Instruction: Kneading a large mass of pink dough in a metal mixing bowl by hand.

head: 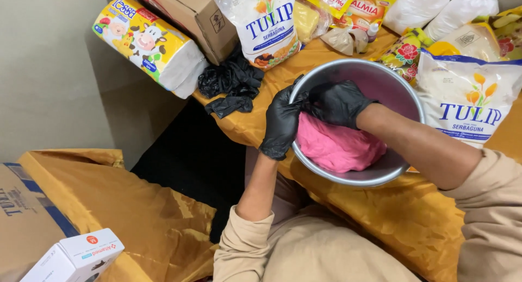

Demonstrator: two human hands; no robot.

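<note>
Left hand (281, 124) clamped on metal bowl (402, 92) rim | right hand (338, 101) fisted, pressing pink dough (337, 146) inside bowl | I judge dough formed, kneading unfinished | flour bags (467, 97) beside

Makeshift home baking corner — not a fitted kitchen. Table (348, 217) draped in gold cloth, crowded with bags of flour (467, 100), sachets and packets of baking ingredients (359, 10), a pack of tissues (147, 43), cardboard boxes (190, 16). Steel mixing bowl (380, 81) of pink dough (337, 146) at the centre — plain wall and dark floor beyond.
</note>
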